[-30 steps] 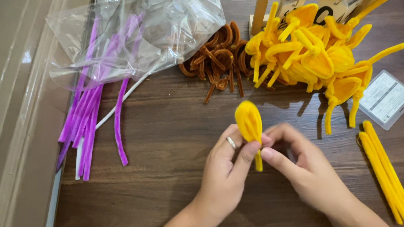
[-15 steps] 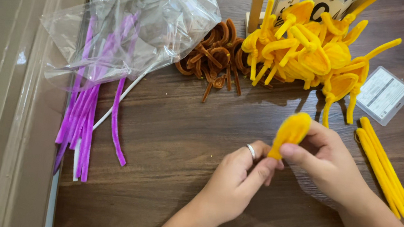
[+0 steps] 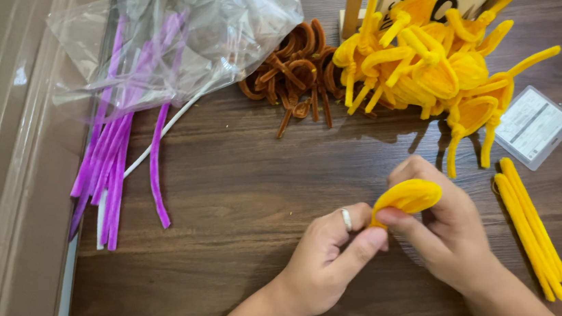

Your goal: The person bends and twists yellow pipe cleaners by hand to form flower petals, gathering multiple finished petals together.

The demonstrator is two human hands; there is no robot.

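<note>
On the worktop, loose pipe cleaners lie at the left, half inside a plastic bag. Behind the hands sit a heap of coiled pieces and, to its right, a pile of bent pieces. Straight stems lie at the right, a flat packet behind them.

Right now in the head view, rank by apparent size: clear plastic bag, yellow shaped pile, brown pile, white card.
1. clear plastic bag
2. yellow shaped pile
3. brown pile
4. white card, only slightly smaller than the brown pile
</note>
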